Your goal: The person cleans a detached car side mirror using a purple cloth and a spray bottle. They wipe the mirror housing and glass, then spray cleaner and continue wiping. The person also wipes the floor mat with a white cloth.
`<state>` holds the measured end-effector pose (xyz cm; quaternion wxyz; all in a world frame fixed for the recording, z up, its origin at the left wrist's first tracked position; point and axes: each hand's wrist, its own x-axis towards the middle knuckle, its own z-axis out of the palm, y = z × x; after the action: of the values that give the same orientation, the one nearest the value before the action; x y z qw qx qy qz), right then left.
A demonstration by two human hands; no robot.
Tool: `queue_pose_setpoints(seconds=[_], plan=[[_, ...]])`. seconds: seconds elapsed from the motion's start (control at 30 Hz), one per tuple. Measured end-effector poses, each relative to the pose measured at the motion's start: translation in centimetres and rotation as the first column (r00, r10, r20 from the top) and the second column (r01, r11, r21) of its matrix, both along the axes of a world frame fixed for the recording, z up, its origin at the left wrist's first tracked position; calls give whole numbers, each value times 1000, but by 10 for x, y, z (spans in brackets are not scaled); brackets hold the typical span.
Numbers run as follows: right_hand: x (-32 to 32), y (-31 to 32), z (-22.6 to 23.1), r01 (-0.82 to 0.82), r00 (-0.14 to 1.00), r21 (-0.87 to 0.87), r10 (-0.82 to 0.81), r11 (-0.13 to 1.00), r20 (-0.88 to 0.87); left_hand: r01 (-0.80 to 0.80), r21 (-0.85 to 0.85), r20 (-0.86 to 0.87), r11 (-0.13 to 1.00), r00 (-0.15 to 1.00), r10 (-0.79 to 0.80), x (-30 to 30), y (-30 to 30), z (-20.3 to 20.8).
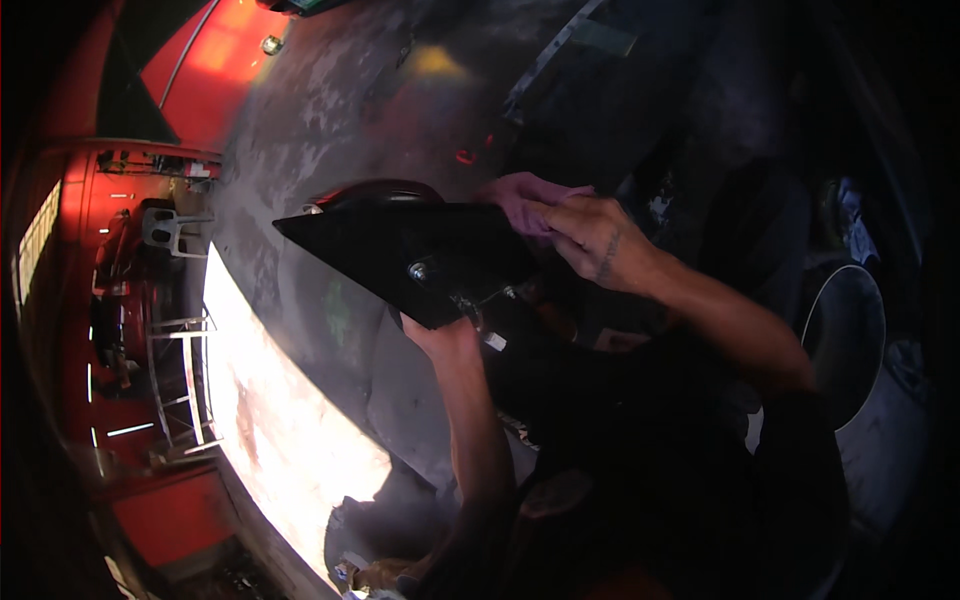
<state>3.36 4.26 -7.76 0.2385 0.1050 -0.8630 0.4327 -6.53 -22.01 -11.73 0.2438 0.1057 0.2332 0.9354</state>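
Note:
A car side mirror is held up in front of me. Its flat black mounting plate (370, 240) faces me, tapers to a point at the left and carries a metal bolt. Behind the plate's upper edge shows the rounded, glossy dark red mirror housing (395, 190). A short cable with a pale tag hangs near the plate's lower right. My left hand (440, 338) grips the mirror from below, its fingers mostly hidden behind the plate. My right hand (600, 235) is closed on a pinkish-purple cloth (520, 200), which lies against the mirror's upper right end.
Strong sunlight falls on a floor patch (280, 420) at the left. Beyond it stand a pale plastic chair (170, 228), a metal frame (185, 385) and a dark red vehicle (118, 290). A large round-rimmed container (850, 345) sits at the right, in shadow.

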Motion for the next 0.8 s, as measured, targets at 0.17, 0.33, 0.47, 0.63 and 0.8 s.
queue_pose_setpoints(seconds=[0.17, 0.33, 0.47, 0.63, 0.8], plan=[[16, 15, 7, -4, 958, -778, 225, 628, 177, 256, 178, -4, 950, 966, -260, -13, -2, -7], [21, -16, 43, -226, 961, -424, 272, 877, 51, 252, 124, -36, 960, 968, -250, 2, 5, -1], [22, -28, 43, -301, 952, -222, 278, 927, -132, 246, 94, -43, 965, 969, -243, 10, 7, 2], [30, -24, 30, -273, 961, -194, 259, 942, -96, 289, 79, -57, 954, 957, -285, 4, 5, 7], [43, 2, 60, -424, 893, -322, 449, 846, 5, 329, 32, -112, 944, 940, -324, 13, 10, 20]])
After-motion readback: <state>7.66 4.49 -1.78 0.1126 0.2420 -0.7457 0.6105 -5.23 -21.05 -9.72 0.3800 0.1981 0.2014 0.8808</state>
